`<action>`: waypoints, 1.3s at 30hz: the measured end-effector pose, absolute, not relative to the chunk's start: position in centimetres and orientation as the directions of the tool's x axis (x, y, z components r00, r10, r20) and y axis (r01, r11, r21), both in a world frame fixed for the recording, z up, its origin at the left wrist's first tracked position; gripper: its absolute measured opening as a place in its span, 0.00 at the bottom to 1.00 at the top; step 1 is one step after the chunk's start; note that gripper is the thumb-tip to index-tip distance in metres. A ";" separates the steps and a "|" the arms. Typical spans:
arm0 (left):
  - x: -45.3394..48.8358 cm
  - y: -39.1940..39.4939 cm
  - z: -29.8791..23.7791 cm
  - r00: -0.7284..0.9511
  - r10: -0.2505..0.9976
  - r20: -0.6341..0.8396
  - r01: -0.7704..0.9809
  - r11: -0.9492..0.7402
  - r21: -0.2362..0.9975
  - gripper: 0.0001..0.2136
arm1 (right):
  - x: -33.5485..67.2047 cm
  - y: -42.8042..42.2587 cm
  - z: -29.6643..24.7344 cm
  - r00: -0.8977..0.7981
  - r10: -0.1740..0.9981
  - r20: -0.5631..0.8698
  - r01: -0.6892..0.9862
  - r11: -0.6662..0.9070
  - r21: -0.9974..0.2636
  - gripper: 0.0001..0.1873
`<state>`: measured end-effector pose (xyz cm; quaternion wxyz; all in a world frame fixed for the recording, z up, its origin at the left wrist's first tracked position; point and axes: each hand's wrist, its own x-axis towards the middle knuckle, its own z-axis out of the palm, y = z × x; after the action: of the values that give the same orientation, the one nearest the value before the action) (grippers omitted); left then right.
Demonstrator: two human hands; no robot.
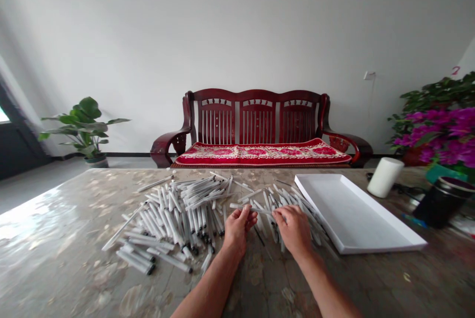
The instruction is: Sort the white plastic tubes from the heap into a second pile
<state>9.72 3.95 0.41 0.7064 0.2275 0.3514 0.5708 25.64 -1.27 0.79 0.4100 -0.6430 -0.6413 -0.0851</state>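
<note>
A pale, translucent pen (258, 209) lies level between my two hands. Its left part is pinched between the thumb and fingers of my left hand (237, 226). The closed fingertips of my right hand (295, 226) are at its right end, and exactly what they grip there is partly hidden. To the left of my hands spreads a large heap of similar pens (168, 216), many with black ends. Under and around my right hand lies a second, looser heap of whitish pens (315, 224). A thin dark rod (260, 237) rests on the table between my forearms.
A shallow white tray (384, 249) stands right of the heaps. Beyond it are a white cylinder (385, 177), a dark cup (443, 202) and purple flowers (445, 130). A wooden bench (258, 122) is behind the patterned table (122, 298); a potted plant (87, 127) stands at left.
</note>
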 end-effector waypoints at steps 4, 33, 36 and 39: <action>10.0 4.0 0.3 0.069 0.965 -0.254 -0.632 0.239 0.737 0.15 | 25.8 -1.1 0.9 0.127 0.732 0.669 0.888 0.217 -0.406 0.12; 10.3 4.2 0.7 0.198 0.969 -0.149 -0.598 0.240 0.765 0.26 | 26.2 -0.9 0.6 0.152 0.706 0.692 0.838 0.279 -0.469 0.06; 10.4 4.3 0.6 0.205 0.970 -0.129 -0.585 0.227 0.779 0.25 | 26.2 -0.7 0.5 0.179 0.713 0.677 0.836 0.253 -0.487 0.06; 10.5 4.6 0.3 0.135 0.976 -0.170 -0.591 0.217 0.777 0.23 | 26.3 -0.8 0.6 0.147 0.679 0.719 0.857 0.275 -0.436 0.05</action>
<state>10.47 4.59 0.31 0.6998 0.2792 0.3449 0.5598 26.25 -0.82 0.60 0.4695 -0.5944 -0.6460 -0.0946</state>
